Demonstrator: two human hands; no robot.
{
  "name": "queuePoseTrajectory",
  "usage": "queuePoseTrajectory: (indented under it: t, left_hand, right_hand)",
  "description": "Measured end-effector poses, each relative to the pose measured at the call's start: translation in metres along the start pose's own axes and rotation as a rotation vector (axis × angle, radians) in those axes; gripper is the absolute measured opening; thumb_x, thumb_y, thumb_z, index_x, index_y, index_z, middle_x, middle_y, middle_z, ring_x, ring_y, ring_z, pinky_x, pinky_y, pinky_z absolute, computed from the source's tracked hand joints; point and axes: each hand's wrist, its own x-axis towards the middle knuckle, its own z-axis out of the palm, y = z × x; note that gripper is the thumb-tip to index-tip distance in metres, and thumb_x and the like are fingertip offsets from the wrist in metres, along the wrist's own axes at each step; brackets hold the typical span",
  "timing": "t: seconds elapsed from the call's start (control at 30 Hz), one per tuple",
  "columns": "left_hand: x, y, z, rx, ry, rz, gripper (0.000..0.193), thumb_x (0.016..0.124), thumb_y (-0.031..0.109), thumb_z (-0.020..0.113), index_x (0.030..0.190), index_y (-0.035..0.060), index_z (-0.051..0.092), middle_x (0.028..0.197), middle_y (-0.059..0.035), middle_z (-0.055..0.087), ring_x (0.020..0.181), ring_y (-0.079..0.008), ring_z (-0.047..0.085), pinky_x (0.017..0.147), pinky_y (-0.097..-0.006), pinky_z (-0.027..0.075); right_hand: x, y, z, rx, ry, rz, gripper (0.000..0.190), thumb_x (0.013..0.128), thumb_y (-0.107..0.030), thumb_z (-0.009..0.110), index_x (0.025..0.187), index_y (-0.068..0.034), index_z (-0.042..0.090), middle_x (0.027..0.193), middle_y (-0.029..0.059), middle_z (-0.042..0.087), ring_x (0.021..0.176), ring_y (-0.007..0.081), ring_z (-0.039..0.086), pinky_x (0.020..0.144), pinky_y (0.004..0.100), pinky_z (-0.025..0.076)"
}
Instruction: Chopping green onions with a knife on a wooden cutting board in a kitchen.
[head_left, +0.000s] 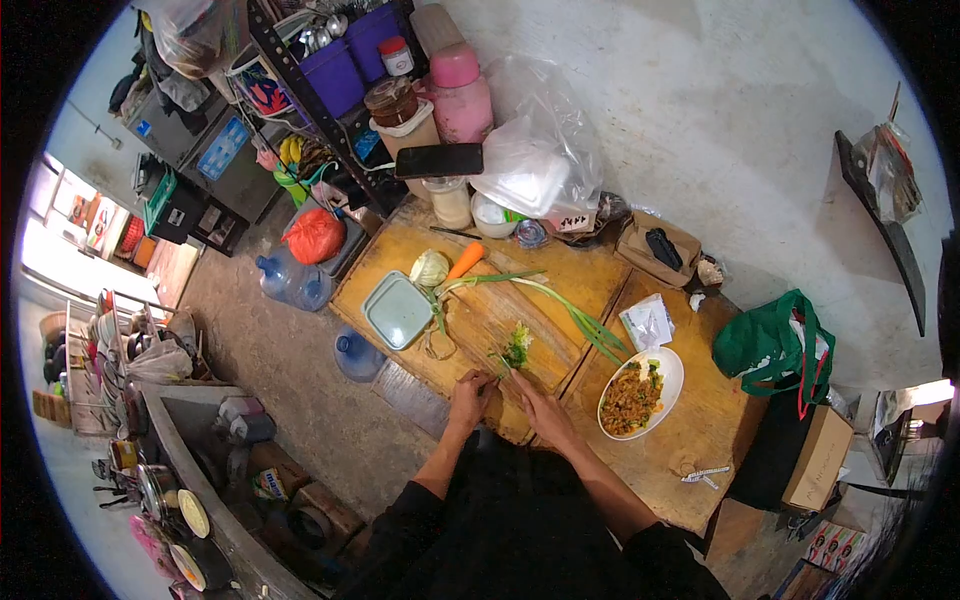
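At the near edge of a wooden cutting board (478, 324), my right hand (546, 412) grips a small knife (505, 363), its thin blade pointing away from me. My left hand (469, 399) has its fingers bent around what looks like a bit of greens, close to the blade; the fingers mostly hide it. Just beyond the knife lies a small heap of chopped green leaves (517, 345). Long spring onions (566, 304) stretch across the board towards the right. A carrot (466, 260) and a cabbage piece (430, 268) sit at the far side, beside a lidded pale-green container (397, 310).
Right of the board stands a white oval bowl (641, 394) of cooked food. A jar (448, 202), a phone (439, 160), plastic bags (536, 169) and a pink flask (459, 97) crowd the wall side. A green bag (776, 345) is at right; water bottles (358, 352) stand on the floor left.
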Motion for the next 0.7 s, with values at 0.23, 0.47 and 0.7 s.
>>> queuePoseTrajectory:
  t: [0.23,0.47,0.7]
  left_hand:
    - [0.004,0.002,-0.001,0.04,-0.007,0.039,0.017,0.075,0.003,0.063,0.092,0.002,0.068,0.091,-0.0143,0.061,0.077,-0.0325,0.062,0.067,-0.0383,0.049]
    - [0.004,0.005,-0.004,0.069,-0.043,0.06,0.024,0.073,0.001,0.061,0.096,0.0034,0.068,0.095,-0.0133,0.061,0.081,-0.0331,0.062,0.07,-0.0383,0.05]
    - [0.006,0.006,-0.004,0.07,-0.076,-0.02,0.024,0.072,0.0,0.061,0.095,0.0034,0.068,0.091,-0.0142,0.061,0.08,-0.034,0.061,0.069,-0.0395,0.05]
  right_hand:
    - [-0.01,0.008,0.008,0.008,0.044,-0.087,0.061,0.09,-0.007,0.043,0.144,-0.029,0.022,0.058,0.0222,0.051,0.047,0.0341,0.052,0.053,0.0466,0.042]
    - [-0.019,0.007,0.007,0.027,-0.032,-0.045,0.069,0.085,0.0,0.043,0.144,-0.028,0.023,0.058,0.0195,0.051,0.047,0.0316,0.051,0.052,0.0442,0.042]
    - [-0.008,0.003,0.007,-0.056,-0.15,0.081,0.068,0.084,-0.001,0.044,0.143,-0.028,0.023,0.061,0.0262,0.053,0.057,0.0411,0.057,0.055,0.0503,0.042]
